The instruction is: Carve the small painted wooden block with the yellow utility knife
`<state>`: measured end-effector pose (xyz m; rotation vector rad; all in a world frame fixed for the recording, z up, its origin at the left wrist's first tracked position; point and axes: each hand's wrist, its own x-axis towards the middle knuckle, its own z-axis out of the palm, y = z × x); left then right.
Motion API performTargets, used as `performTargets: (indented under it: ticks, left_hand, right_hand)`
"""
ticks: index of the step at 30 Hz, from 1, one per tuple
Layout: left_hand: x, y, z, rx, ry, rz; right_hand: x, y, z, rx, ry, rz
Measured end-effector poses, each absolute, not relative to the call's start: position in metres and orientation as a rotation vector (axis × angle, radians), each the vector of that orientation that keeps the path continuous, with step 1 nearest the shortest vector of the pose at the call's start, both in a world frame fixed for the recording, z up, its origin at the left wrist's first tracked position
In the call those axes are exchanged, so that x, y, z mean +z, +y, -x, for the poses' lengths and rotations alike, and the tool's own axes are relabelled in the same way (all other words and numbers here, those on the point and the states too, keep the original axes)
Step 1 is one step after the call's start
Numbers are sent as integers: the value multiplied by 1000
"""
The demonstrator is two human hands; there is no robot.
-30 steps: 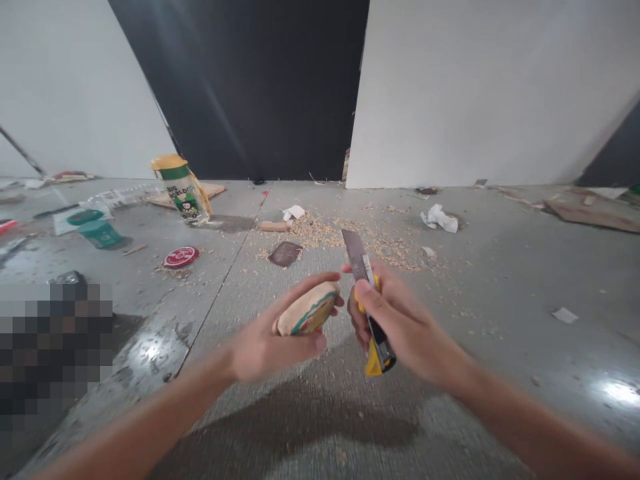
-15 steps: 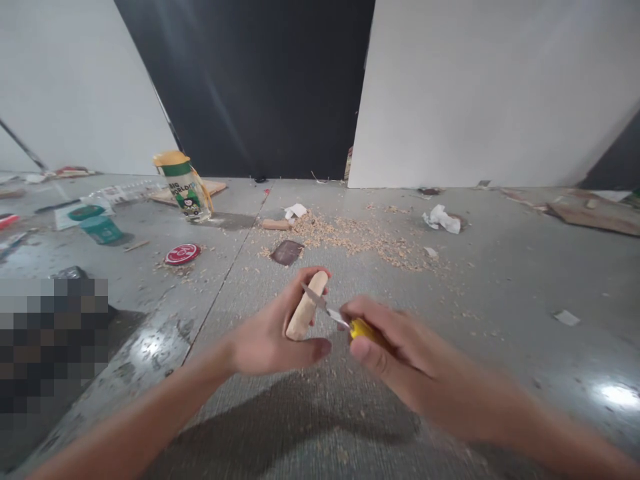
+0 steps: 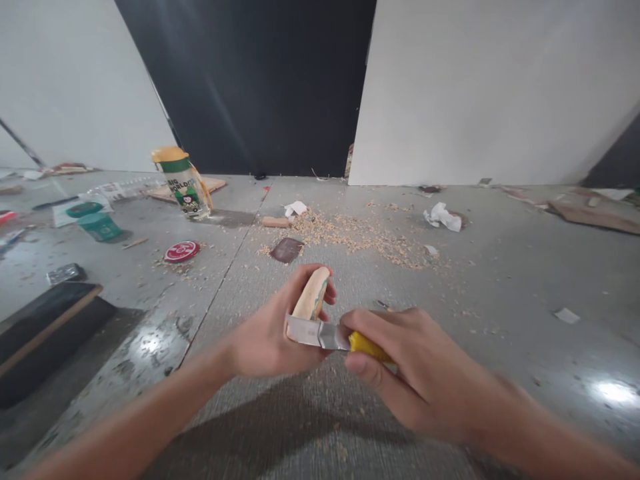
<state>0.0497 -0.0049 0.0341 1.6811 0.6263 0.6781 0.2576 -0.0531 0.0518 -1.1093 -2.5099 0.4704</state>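
Observation:
A pale piece of wood [image 3: 311, 295] with a green line along its side lies tilted in my left hand [image 3: 273, 337], whose fingers wrap behind it. My right hand [image 3: 407, 363] is closed round the yellow handle of a knife [image 3: 334, 335]. The flat metal blade points left and lies across the lower end of the wood, close to my left palm. Both hands are above the grey floor, with wood shavings [image 3: 350, 233] scattered beyond them.
A brown patch [image 3: 287, 250], a wooden stick [image 3: 276, 222] and crumpled tissue [image 3: 443, 217] lie ahead. To the left are a yellow-lidded bottle [image 3: 183, 183], a teal cup [image 3: 101, 227], a red round lid [image 3: 182, 251] and a black board [image 3: 47, 333]. Walls stand behind.
The knife blade has moved from the wood's upper part down to its lower end and shows its flat side. The wood has turned, so its green line now shows.

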Motion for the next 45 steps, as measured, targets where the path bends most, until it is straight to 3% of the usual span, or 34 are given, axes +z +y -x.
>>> performTargets:
  ticks: [23, 45]
  left_hand:
    - [31, -4, -54, 749, 605, -1830]
    - [23, 1, -56, 704, 575, -1710]
  right_hand:
    - [45, -53, -255, 354, -2537, 1128]
    - [35, -44, -257, 17, -2496, 1073]
